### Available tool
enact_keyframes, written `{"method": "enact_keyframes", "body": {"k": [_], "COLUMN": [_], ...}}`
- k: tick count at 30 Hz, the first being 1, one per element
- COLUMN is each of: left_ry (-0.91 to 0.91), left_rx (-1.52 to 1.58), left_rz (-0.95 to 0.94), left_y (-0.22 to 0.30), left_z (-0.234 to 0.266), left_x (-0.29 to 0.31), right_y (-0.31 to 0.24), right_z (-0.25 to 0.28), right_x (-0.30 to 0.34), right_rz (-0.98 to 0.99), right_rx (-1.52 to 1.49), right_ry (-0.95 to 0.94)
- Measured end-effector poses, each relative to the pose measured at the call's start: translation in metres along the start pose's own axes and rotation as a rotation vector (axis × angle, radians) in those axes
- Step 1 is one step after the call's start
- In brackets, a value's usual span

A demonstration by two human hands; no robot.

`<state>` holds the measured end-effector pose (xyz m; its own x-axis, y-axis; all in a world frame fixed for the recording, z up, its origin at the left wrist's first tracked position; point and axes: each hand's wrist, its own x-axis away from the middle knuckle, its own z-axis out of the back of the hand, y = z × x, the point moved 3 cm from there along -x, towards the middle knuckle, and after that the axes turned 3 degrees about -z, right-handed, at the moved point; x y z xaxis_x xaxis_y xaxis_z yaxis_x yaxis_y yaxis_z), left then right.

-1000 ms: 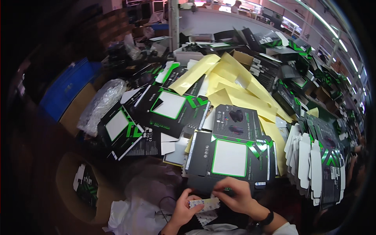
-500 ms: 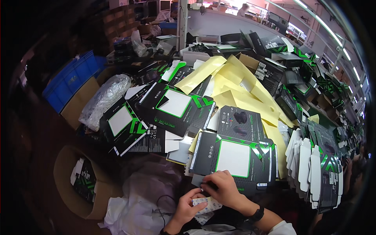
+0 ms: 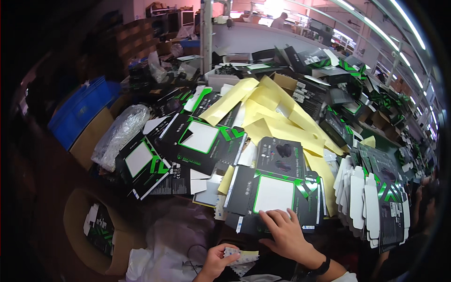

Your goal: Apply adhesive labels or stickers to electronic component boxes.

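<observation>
My left hand (image 3: 217,263) pinches a strip of white paper with small blue marks (image 3: 244,258), its end hanging loose, low in front of the pile. Fingers spread, my right hand (image 3: 287,235) lies over the near part of a flattened black carton (image 3: 244,192) with green stripes. The carton's green-framed white panel (image 3: 275,191) sits just beyond my fingertips. A small white and blue sticker (image 3: 239,224) shows on the near left edge, and another pale sticker (image 3: 308,227) is right of my hand.
Yellow paper sheets (image 3: 282,122) and more flattened cartons (image 3: 199,141) are heaped behind. On the right stands a stack of folded cartons (image 3: 371,202). To the left are a blue crate (image 3: 82,110), a bubble-wrap bundle (image 3: 120,134) and an open cardboard box (image 3: 77,235).
My right hand has left my left hand and moved up and right, spreading over the carton. A sticker at the near left edge now shows. The whole view has shifted slightly.
</observation>
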<state>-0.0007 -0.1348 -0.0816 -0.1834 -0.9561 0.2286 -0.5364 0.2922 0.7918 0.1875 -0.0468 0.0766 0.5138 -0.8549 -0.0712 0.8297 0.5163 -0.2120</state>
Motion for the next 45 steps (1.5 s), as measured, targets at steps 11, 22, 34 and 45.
{"method": "enact_keyframes", "body": {"k": [11,22,34,45], "left_ry": [0.162,0.191,-0.139,-0.162], "left_rx": [-0.257,-0.534,-0.153,0.241], "left_rz": [-0.103,-0.338,0.036,0.409], "left_y": [0.02,0.062,0.066,0.056], "left_z": [-0.033,-0.069,-0.114,-0.139], "left_x": [0.01,0.023,-0.009,-0.018], "right_y": [0.028,-0.011,0.009,0.034], "right_z": [0.059,-0.009,0.012,0.015], "right_x": [0.052,0.091,0.071,0.064], "right_rz": [-0.391,-0.219,0.203,0.255], "right_rx": [-1.005,-1.075,-0.759,-0.807], "right_ry": [0.857,0.117,0.397,0.616]}}
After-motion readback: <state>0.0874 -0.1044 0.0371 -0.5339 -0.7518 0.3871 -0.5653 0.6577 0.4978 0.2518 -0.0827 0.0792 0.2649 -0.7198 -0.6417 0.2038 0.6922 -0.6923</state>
